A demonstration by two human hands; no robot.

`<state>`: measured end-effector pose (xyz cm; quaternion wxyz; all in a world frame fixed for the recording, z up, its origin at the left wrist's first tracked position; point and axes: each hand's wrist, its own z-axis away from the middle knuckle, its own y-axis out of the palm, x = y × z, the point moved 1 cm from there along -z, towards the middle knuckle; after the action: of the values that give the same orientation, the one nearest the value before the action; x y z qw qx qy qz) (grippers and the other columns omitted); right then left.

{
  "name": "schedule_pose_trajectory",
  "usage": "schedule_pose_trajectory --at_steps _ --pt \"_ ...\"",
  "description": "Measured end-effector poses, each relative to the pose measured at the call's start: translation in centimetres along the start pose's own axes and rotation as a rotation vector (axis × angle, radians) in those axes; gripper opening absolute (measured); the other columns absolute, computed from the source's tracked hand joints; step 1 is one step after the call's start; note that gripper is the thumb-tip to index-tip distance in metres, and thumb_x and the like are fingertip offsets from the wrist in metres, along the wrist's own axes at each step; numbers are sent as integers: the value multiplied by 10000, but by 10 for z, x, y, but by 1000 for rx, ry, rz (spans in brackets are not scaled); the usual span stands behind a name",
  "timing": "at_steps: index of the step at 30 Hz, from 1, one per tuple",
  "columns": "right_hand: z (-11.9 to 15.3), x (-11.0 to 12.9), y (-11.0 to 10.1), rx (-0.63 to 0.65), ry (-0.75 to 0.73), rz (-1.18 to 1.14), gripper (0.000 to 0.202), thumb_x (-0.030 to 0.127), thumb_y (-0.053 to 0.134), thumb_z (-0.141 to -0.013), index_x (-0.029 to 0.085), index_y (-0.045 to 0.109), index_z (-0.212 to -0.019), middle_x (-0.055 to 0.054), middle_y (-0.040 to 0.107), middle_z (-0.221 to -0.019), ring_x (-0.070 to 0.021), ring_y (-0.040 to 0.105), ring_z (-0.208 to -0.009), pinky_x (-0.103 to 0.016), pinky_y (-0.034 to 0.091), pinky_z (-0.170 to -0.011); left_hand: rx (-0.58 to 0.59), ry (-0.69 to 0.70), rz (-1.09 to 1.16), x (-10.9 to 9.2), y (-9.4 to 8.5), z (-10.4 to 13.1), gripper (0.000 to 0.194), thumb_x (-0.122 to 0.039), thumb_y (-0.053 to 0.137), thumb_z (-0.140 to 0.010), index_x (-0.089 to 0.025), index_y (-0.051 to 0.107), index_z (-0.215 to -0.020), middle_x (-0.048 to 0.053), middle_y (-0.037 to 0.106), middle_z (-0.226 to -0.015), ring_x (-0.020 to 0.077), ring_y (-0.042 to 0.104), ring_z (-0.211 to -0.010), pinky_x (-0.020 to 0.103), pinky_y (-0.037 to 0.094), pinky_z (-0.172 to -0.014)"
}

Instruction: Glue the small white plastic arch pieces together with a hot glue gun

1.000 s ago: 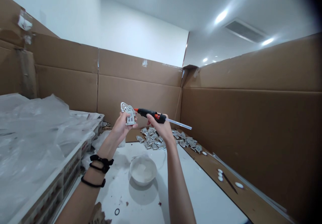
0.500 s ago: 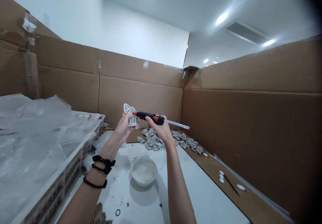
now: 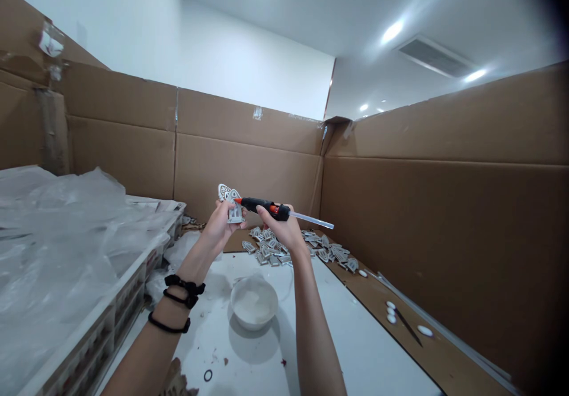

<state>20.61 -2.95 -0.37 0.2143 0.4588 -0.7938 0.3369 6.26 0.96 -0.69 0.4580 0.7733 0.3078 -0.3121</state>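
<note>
My left hand (image 3: pixel 219 223) is closed around small arched, window-shaped pieces: a grey-white one (image 3: pixel 235 211) in front and a white one with dark scrollwork (image 3: pixel 224 192) behind it. A black glue gun (image 3: pixel 258 205) with an orange nozzle is gripped in my right hand (image 3: pixel 284 225). Its tip meets the upper part of the front piece, and a clear glue stick (image 3: pixel 313 220) sticks out of its back end. Below my hands a white bowl (image 3: pixel 254 302) stands on the white table (image 3: pixel 213 325); what lies in it is pale and hard to make out.
Many similar grey arched pieces (image 3: pixel 271 248) lie heaped behind my right hand. Plastic sheeting (image 3: pixel 80 254) covers white crates (image 3: pixel 120 307) at left. Several white oval pieces (image 3: pixel 425 331), a dark thin blade-like tool (image 3: pixel 409 327) and clear sticks (image 3: pixel 444 331) lie at right. Cardboard walls (image 3: pixel 249 153) surround the table.
Almost nothing differs. Both hands hold the same pose, with the glue gun tip still at the front piece; the rear end of the glue stick has shifted very slightly left.
</note>
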Motion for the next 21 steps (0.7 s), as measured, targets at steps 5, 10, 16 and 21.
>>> schedule_pose_trajectory --at_steps 5,10,16,21 --pt "0 0 0 -12 9 18 455 557 535 -759 165 498 -532 3 482 -475 -118 441 -472 -239 334 -494 -23 6 -2 1 0 0 121 -102 463 -715 -179 420 -798 13 555 -737 128 554 -599 222 399 -403" --pt "0 0 1 -23 22 17 442 567 544 -742 171 488 -556 13 454 -484 -110 412 -467 -237 317 -478 -33 8 -6 0 -1 1 119 -109 466 -715 -180 421 -799 13 560 -720 129 554 -591 218 394 -400" --pt "0 -1 1 -27 23 -1 431 561 555 -730 176 464 -560 28 393 -485 -102 373 -474 -231 292 -465 -28 6 -9 0 -1 0 109 -102 449 -728 -172 430 -810 17 561 -706 126 547 -592 217 401 -401" --pt "0 -2 1 -34 27 -6 439 575 555 -724 181 444 -567 31 386 -491 -104 376 -476 -230 294 -462 -35 3 -6 0 0 1 109 -96 449 -721 -176 422 -789 12 559 -685 129 550 -587 216 401 -399"
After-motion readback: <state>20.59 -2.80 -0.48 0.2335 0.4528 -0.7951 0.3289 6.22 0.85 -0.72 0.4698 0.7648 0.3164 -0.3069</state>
